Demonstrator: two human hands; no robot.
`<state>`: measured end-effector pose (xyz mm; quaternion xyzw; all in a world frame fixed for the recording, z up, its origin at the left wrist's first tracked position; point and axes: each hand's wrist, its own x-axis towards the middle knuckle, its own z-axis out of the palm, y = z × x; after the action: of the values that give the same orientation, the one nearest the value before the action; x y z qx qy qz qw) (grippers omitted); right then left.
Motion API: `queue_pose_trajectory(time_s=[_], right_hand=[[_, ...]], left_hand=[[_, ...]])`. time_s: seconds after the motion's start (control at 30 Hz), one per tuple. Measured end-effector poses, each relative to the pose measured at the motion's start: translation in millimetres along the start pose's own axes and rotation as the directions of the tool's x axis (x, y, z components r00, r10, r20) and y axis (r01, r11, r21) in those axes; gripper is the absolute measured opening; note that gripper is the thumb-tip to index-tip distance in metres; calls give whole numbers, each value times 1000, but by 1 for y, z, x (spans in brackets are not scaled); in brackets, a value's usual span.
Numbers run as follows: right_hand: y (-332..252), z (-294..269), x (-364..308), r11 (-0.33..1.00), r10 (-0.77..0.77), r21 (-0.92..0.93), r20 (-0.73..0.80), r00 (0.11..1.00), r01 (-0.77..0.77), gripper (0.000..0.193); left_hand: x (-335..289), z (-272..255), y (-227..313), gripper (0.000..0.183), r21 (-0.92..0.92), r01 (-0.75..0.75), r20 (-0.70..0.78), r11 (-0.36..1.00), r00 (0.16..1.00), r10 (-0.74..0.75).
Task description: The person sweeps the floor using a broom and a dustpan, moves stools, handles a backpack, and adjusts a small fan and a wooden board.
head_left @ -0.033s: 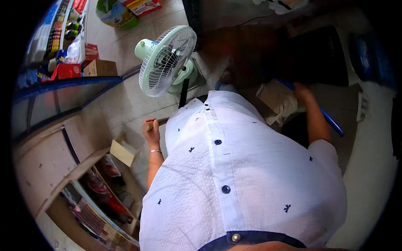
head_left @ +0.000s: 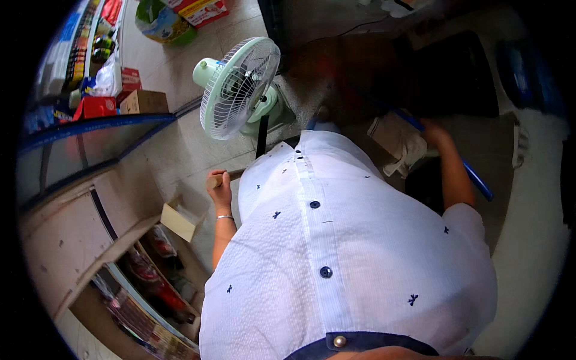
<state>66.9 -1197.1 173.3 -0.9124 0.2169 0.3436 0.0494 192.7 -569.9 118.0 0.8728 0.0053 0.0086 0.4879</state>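
Observation:
My left hand [head_left: 220, 187], with a silver bangle at its wrist, is closed around a wooden stick [head_left: 214, 181]. The stick's round end shows above the fist, and my shirt hides much of the rest. On the other side, my right hand [head_left: 433, 133] grips a long blue pole [head_left: 477, 180]. That pole slants from the lower right up toward a dark, blurred patch of floor, where its far end cannot be made out. Beside the right hand lie a pale crumpled cloth [head_left: 413, 153] and a piece of cardboard [head_left: 389, 139].
A pale green fan [head_left: 240, 90] stands ahead, left of centre. Stocked shelves and a blue-edged glass counter [head_left: 96, 129] line the left, with a brown carton [head_left: 144, 102] on top. An open yellowish box [head_left: 178, 223] sits near my left hand. A dark object [head_left: 459, 78] stands at far right.
The view has shifted very slightly. Both hands keep their grips in nearly the same places.

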Motion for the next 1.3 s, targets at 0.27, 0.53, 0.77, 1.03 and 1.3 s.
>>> queue_pose_trajectory(time_s=[0.27,0.53,0.77,1.03,1.3], right_hand=[[-26,27,-121,776,233,488,368,900,-401,39],[-52,114,-144,851,1,495,332,943,-175,34],[-48,181,-196,854,16,500,251,968,-144,34],[-34,220,-256,925,126,320,249,960,-205,29],[-99,235,-361,822,369,280,403,838,-496,26]], left_hand=[[6,5,11,6,-12,6,179,1000,984,-4],[-27,-6,22,5,61,-59,293,996,955,39],[-76,-10,79,6,12,-96,398,995,914,84],[-120,4,142,9,-178,-187,480,966,841,251],[-143,33,154,14,-379,-137,541,915,770,339]])
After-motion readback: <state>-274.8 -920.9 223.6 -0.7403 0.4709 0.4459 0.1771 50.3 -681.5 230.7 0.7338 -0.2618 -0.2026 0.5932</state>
